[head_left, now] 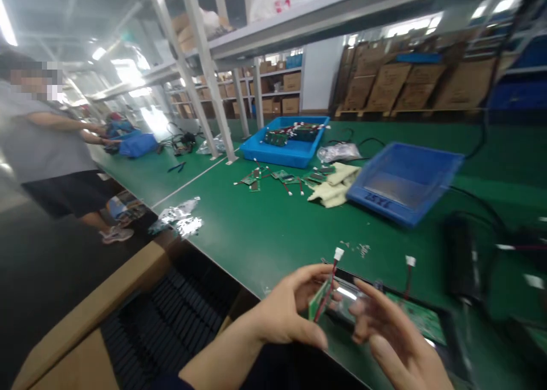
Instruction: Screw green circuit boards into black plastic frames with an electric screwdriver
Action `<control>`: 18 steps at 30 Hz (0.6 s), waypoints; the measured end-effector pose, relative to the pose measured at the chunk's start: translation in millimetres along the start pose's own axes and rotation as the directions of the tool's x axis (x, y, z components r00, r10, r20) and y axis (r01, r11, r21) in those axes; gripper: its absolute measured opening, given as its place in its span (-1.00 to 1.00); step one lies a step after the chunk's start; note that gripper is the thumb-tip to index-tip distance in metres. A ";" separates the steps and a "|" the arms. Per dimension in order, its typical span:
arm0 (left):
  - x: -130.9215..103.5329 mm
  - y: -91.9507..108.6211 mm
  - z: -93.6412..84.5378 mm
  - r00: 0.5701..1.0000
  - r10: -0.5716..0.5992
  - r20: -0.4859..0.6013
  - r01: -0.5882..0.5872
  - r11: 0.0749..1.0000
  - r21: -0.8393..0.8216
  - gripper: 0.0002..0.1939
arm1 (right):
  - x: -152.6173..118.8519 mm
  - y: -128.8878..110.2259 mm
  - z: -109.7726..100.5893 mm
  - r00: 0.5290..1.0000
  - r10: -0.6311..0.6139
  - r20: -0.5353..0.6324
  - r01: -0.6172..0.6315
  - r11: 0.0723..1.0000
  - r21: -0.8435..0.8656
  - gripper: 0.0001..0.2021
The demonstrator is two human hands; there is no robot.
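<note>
My left hand (287, 310) holds a small green circuit board (318, 300) on edge, with a red and black wire (329, 290) that rises to a white connector (339, 254). My right hand (391, 327) is just right of the board, fingers apart and partly blurred, with nothing seen in it. Behind and beneath both hands lies a black frame (450, 336) at the bench's front edge. It has a clear or shiny part on the left and a larger green board (421, 319) on the right, where another white connector (411, 261) stands up on a wire.
On the green bench (239, 224) are a blue tray of boards (277, 157), loose boards (284, 177), yellow cloth (331, 190), a tilted blue bin (384, 202), screws (363, 249) and a dark blurred tool (461, 259). An open carton (98, 307) stands below left; a person (51, 133) stands beyond.
</note>
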State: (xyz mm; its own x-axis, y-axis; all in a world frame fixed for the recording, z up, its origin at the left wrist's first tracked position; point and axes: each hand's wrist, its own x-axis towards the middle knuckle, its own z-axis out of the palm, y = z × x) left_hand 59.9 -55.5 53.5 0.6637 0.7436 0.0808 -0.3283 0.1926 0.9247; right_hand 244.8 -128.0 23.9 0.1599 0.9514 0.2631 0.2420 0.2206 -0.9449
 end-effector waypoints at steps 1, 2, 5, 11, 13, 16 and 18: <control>-1.0 0.5 0.4 0.998 -0.055 0.017 0.056 0.992 -0.114 0.06 | 3.3 -8.9 -2.2 0.997 -0.067 0.026 0.068 0.997 -0.046 -0.53; -1.6 0.9 1.1 0.994 -0.101 0.037 0.106 0.975 -0.193 0.04 | 6.8 -16.7 -3.0 0.991 -0.130 0.037 0.133 0.985 -0.112 -0.55; -2.1 0.6 7.2 0.974 -0.209 0.089 0.227 0.921 -0.317 0.04 | 14.6 -33.1 2.1 0.963 -0.269 -0.018 0.248 0.907 -0.340 -0.54; -2.4 -5.3 20.1 0.945 -0.268 0.187 0.320 0.875 -0.364 -0.02 | 19.8 -49.3 16.6 0.989 -0.147 -0.013 0.145 0.984 -0.102 -0.66; -3.8 -8.1 18.8 0.950 -0.265 0.168 0.312 0.851 -0.422 -0.13 | 20.9 -51.2 16.4 0.985 -0.143 -0.095 0.146 0.989 0.022 -0.75; -6.0 -11.0 14.1 0.962 -0.255 0.099 0.267 0.797 -0.542 -0.30 | 20.4 -47.9 14.1 0.959 -0.186 -0.214 0.205 0.976 0.072 -0.83; -6.5 -11.8 11.6 0.964 -0.249 0.091 0.251 0.751 -0.611 -0.40 | 18.7 -43.8 12.8 0.953 -0.221 -0.207 0.233 0.972 0.037 -0.85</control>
State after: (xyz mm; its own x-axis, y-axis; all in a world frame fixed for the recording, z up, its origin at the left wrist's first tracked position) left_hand 67.2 -70.0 46.5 0.7830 0.6107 -0.1181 -0.4901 0.7226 0.4876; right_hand 225.0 -117.2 67.7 0.2968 0.8136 0.5000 0.2374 0.4443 -0.8638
